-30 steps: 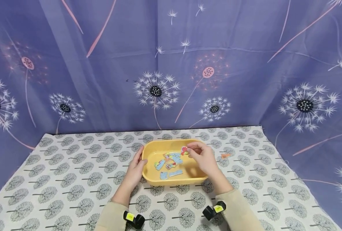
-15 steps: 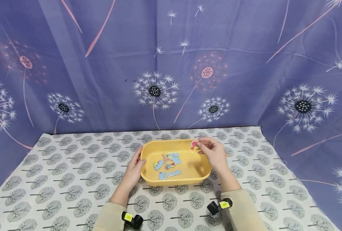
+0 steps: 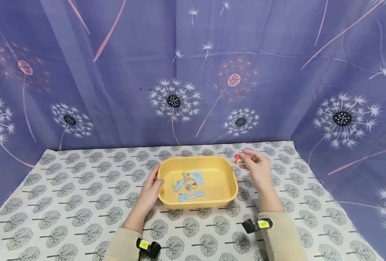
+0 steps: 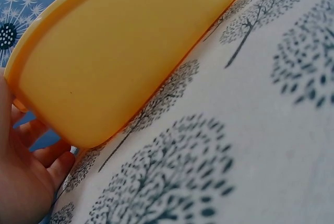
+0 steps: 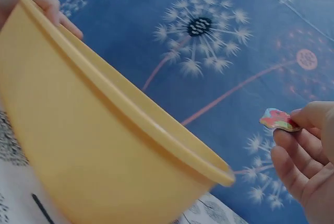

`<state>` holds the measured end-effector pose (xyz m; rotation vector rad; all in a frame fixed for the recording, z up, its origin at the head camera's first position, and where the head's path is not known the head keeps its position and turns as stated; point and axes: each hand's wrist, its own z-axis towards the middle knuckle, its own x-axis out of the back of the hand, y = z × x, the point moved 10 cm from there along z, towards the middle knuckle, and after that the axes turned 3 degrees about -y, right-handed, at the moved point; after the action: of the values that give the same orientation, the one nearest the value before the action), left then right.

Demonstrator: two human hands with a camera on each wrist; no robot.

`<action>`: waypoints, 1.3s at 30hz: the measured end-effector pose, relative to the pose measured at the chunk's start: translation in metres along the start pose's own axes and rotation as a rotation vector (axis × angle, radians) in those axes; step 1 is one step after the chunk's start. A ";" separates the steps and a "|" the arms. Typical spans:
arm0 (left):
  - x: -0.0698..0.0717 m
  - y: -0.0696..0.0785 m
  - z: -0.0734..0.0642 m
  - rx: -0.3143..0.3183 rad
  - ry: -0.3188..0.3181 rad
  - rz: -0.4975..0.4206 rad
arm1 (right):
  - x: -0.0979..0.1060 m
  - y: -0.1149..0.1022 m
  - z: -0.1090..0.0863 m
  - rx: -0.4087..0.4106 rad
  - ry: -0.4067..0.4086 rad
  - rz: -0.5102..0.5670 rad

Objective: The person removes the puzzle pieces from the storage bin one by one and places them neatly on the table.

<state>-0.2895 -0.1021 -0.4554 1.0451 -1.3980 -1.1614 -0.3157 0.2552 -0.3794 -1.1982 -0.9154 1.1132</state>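
Note:
A yellow plastic basin [image 3: 219,201] stands on the table. My left hand [image 3: 150,192] grips its left rim, thumb at the inner side; in the left wrist view the fingers [image 4: 52,156] lie along the outside wall. Between thumb and fingers, my right hand [image 3: 259,172] pinches a small flat puzzle piece [image 3: 237,158], in the air beyond the basin's right end. Up close in the right wrist view, that puzzle piece [image 5: 279,119] shows red, yellow and pale blue. Several light-blue and multicoloured puzzle pieces [image 3: 189,186] lie in the basin's left half.
A white cloth [image 3: 92,214] with grey tree prints covers the table. Just left of the right hand, a bit of an orange piece [image 3: 249,174] shows on it, mostly hidden. A purple curtain [image 3: 121,90] with dandelion prints hangs behind and on both sides.
My right hand has carried the puzzle piece rightward, from above the basin to past its right rim. The left hand keeps its grip on the basin.

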 end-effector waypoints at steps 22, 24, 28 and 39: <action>0.002 0.000 0.002 0.002 0.006 0.002 | 0.060 0.030 0.011 -0.168 0.196 0.221; 0.002 -0.001 0.002 0.002 0.008 0.006 | 0.064 0.034 0.011 -0.179 0.199 0.218; 0.002 -0.001 0.002 0.000 0.009 0.011 | 0.074 0.041 0.012 -0.192 0.235 0.241; -0.001 -0.001 0.003 0.001 -0.011 0.002 | 0.098 0.056 0.009 -0.213 0.327 0.233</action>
<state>-0.2920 -0.1012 -0.4563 1.0398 -1.4081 -1.1665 -0.3103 0.3535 -0.4364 -1.6399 -0.6649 0.9777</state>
